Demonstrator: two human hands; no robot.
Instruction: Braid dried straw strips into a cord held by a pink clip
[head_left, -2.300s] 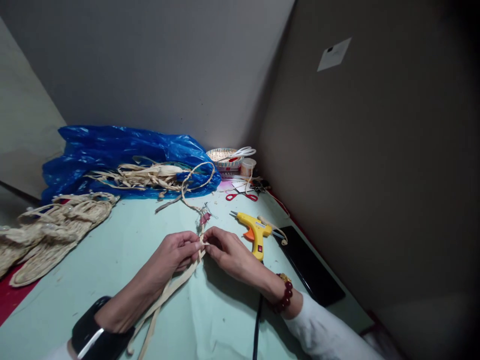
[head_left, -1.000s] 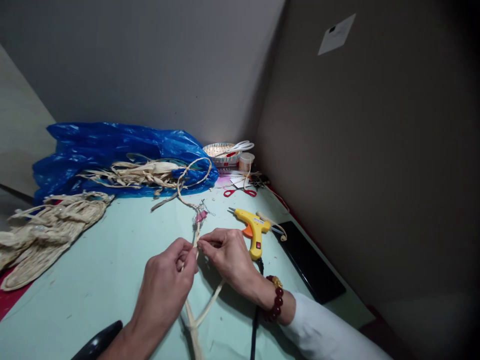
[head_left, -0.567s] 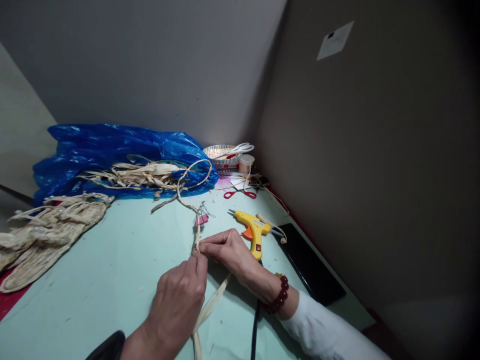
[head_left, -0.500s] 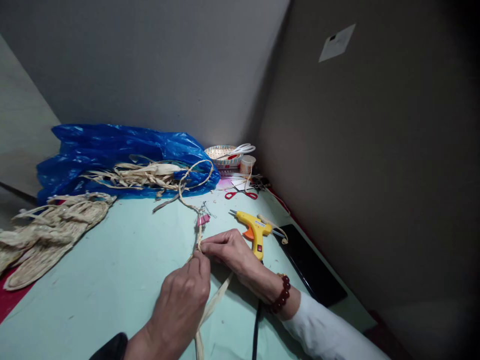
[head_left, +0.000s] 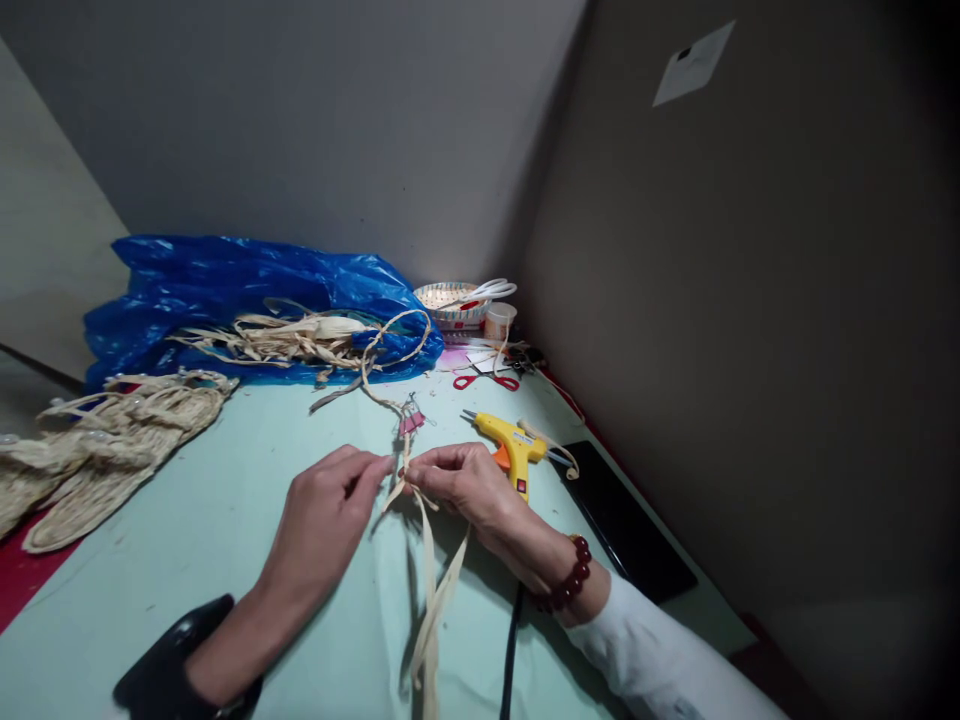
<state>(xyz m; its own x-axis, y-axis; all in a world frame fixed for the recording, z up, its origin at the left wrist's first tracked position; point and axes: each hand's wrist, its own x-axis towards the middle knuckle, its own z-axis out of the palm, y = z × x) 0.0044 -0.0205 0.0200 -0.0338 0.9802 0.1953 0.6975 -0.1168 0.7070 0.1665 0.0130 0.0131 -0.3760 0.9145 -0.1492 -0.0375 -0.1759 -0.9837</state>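
My left hand point(head_left: 324, 510) and my right hand point(head_left: 459, 483) meet at the middle of a pale green table point(head_left: 210, 520), both pinching the working end of a braid of dried straw strips point(head_left: 429, 580). The loose strips trail toward me between my wrists. The finished braid runs away from my fingers to a pink binder clip point(head_left: 411, 421) and on to a looped cord. My right wrist wears a dark red bead bracelet point(head_left: 571, 585), my left a black band.
A yellow glue gun point(head_left: 508, 448) lies just right of my hands, its black cord running toward me. A dark tablet point(head_left: 615, 520) sits by the right wall. Behind are a blue plastic bag point(head_left: 247, 290) with straw, woven sandals point(head_left: 97, 450), red scissors point(head_left: 484, 381) and a bowl point(head_left: 450, 300).
My left hand has drawn back to the left and turned palm-side in, still pinching the braid. The loose strips now hang straight toward me. My right hand stays at the braid.
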